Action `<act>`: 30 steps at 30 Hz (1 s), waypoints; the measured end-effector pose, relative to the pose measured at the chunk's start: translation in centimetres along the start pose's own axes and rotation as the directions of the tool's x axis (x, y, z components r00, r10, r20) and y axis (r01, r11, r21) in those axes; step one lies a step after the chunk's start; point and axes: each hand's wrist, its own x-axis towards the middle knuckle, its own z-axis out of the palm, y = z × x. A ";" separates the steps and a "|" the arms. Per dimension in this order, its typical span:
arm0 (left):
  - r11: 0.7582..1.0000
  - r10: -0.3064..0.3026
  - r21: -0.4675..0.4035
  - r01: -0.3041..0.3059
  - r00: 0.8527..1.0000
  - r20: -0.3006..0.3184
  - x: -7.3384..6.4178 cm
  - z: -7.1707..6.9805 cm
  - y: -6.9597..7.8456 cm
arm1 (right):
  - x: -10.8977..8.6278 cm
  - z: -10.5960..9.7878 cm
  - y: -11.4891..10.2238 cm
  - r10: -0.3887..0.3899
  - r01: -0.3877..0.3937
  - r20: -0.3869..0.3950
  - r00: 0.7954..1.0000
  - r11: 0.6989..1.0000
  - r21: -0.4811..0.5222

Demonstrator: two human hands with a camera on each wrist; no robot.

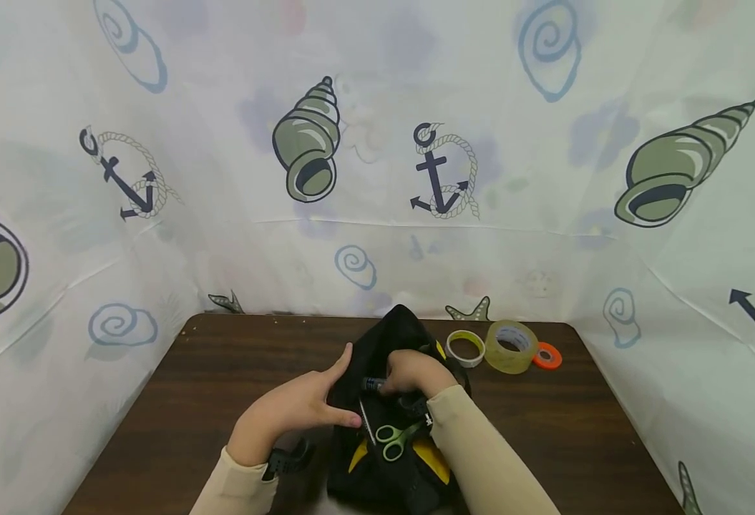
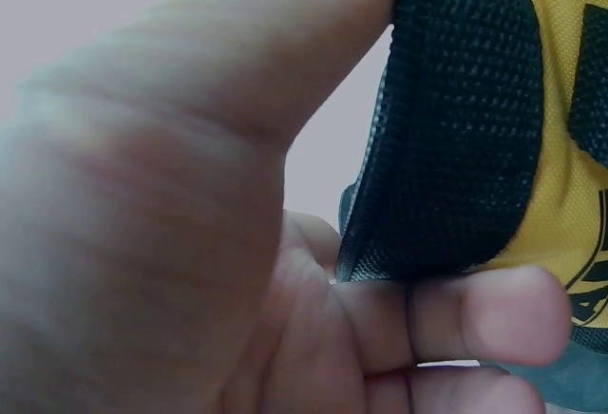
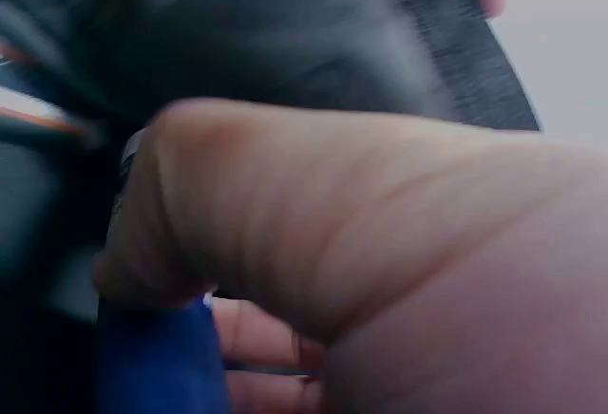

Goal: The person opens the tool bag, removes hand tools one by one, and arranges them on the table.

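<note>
A brown wood-grain bench (image 1: pixel 222 372) stands against white cloth walls (image 1: pixel 377 164) printed with shells and anchors. The black-and-yellow bag (image 1: pixel 380 415) lies around mid-bench, its long axis running away from the person, narrow end toward the back wall. The left hand (image 1: pixel 296 408) pinches its left edge, thumb apart from the fingers. Inside, the right hand's (image 1: pixel 412 373) grip pinches a blue object (image 3: pixel 161 362), upright in the right wrist view. Green-handled scissors (image 1: pixel 403 435) sit in the bag, loops pointing left. Three tape rolls (image 1: pixel 512 361) stand beyond, to the right.
</note>
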 end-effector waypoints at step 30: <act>1.000 0.005 0.013 -0.005 1.000 -0.013 -0.1 0.5 -0.4 | -15.4 -2.4 8.4 0.235 0.015 -0.641 0.730 0.933 0.360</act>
